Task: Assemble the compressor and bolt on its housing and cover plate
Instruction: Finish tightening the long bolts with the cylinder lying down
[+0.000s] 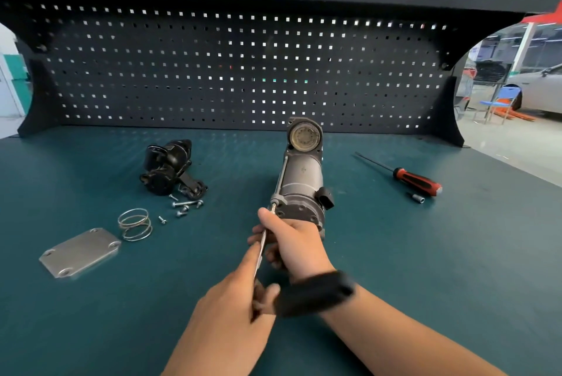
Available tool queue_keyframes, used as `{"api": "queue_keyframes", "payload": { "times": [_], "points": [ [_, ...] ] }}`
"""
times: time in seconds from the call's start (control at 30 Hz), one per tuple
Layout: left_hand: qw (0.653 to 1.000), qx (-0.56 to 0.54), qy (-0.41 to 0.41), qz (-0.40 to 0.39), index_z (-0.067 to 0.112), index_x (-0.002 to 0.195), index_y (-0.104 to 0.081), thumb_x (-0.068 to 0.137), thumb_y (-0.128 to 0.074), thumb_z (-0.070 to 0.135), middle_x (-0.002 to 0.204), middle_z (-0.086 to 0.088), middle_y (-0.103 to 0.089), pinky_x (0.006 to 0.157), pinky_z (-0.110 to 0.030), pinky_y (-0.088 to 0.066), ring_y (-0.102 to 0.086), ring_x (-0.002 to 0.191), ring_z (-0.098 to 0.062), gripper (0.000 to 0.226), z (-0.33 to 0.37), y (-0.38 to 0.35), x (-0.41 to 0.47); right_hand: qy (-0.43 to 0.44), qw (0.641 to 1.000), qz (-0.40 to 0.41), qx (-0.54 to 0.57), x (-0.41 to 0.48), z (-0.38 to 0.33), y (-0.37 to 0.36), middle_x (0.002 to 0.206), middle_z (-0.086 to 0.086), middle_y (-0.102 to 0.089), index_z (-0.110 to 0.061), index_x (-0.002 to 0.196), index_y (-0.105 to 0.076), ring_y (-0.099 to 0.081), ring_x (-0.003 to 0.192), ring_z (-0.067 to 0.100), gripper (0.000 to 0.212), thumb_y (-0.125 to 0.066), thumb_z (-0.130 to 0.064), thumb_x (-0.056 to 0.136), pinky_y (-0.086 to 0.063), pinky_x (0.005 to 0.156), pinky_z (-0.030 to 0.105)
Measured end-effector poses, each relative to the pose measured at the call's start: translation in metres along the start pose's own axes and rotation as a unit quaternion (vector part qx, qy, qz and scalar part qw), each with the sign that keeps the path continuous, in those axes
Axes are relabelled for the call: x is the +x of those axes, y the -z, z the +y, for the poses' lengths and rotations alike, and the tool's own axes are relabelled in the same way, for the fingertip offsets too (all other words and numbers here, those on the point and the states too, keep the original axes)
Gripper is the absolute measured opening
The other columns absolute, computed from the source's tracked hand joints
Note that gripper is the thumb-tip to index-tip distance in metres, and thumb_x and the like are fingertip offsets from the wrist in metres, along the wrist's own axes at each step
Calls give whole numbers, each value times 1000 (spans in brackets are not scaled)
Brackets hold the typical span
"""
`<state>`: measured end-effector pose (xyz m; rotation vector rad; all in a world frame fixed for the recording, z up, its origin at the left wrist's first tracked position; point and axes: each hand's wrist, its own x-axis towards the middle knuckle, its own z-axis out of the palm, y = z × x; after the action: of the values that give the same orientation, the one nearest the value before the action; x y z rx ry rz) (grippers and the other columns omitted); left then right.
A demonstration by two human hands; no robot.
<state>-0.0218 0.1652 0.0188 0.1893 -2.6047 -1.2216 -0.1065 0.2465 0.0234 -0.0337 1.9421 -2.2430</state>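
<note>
The grey compressor body (301, 181) lies lengthwise on the green mat, its round open end pointing at the pegboard. My right hand (292, 241) grips its near end, thumb beside a long bolt (278, 184) that runs along the left side. My left hand (240, 299) pinches a thin silver wrench (261, 251) whose tip sits at the bolt head. The black housing (170, 167) lies to the left, with several loose screws (185, 206) beside it. Nearer me lie a wire spring (135, 225) and the flat metal cover plate (80, 252).
A red-and-black screwdriver (410, 179) and a small socket bit (417, 198) lie to the right on the mat. A black pegboard (243, 71) closes the back of the bench. A black band is on my right wrist.
</note>
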Motion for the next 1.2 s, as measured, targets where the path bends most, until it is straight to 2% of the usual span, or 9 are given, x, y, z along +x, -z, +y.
{"api": "queue_keyframes", "payload": {
  "times": [0.07, 0.13, 0.23, 0.43, 0.5, 0.67, 0.8, 1.0, 1.2],
  "points": [
    [933, -339, 96, -72, 43, 121, -53, 88, -55, 4, 60, 9, -61, 37, -19, -37, -49, 42, -10, 51, 6, 2, -2, -23, 999, -12, 32, -1, -1, 1, 53, 0, -64, -10, 64, -62, -42, 37, 6, 30, -61, -28, 89, -33, 41, 14],
    [748, -631, 184, -93, 13, 96, -72, 60, -73, 6, 56, -6, -57, 26, -10, -22, -34, 29, -10, 36, 5, 7, -5, -38, 998, -22, 43, -2, -2, 1, 55, -1, -65, -11, 65, -63, -37, 34, 4, 31, -60, -30, 89, -30, 38, 14],
    [583, -778, 171, -158, -7, 72, -70, 14, -91, -4, 61, -11, -58, 19, -10, -17, -33, 27, -7, 61, 2, 16, -9, -53, 996, -34, 59, -1, -4, 1, 58, 0, -66, -11, 68, -63, -33, 34, 5, 31, -58, -32, 90, -28, 39, 15],
    [933, -346, 75, -57, 34, 119, -54, 94, -43, -4, 71, 0, -67, 34, -18, -35, -46, 38, -14, 47, 4, 9, -7, -58, 997, -48, 28, -2, 0, 3, 56, -3, -62, -14, 65, -69, -39, 37, 7, 39, -53, -38, 92, -31, 41, 17],
    [998, -58, -24, -22, 50, 138, -17, 97, -44, 23, 112, 17, -61, 66, -11, -45, -60, 82, -5, 57, 3, 8, -6, -40, 998, -33, 21, -1, 0, 3, 59, 1, -63, -13, 62, -68, -44, 41, 11, 39, -54, -35, 91, -34, 44, 18],
    [956, 238, -145, -90, 35, 142, 26, 97, -28, 36, 127, 13, -38, 88, -23, -41, -54, 114, -13, 70, 7, 5, 0, 5, 1000, -6, -6, 0, -2, 4, 65, 7, -65, -15, 51, -67, -38, 34, 8, 40, -62, -32, 87, -30, 38, 17],
    [990, -117, 46, -62, 46, 139, -25, 98, -43, 26, 75, 21, -66, 60, -16, -44, -61, 68, -5, 49, 3, 1, 10, -10, 999, -19, 24, -1, -4, 5, 57, -2, -66, -11, 67, -64, -37, 36, 5, 28, -59, -26, 90, -29, 38, 13],
    [588, -778, 152, -160, -4, 90, -73, 4, -89, -7, 72, -18, -67, 18, -12, -20, -32, 24, -9, 87, -3, 13, -1, -53, 995, -53, 73, 0, -5, 5, 62, 0, -68, -10, 73, -64, -33, 34, 3, 26, -58, -28, 91, -27, 38, 14],
    [940, -327, 64, -70, 27, 113, -60, 91, -36, -12, 74, -9, -68, 36, -18, -33, -43, 37, -14, 51, 1, 8, -3, -56, 995, -75, 41, -1, -5, 9, 64, -4, -67, -13, 77, -68, -38, 36, 4, 32, -51, -34, 95, -29, 38, 15]
  ]
}}
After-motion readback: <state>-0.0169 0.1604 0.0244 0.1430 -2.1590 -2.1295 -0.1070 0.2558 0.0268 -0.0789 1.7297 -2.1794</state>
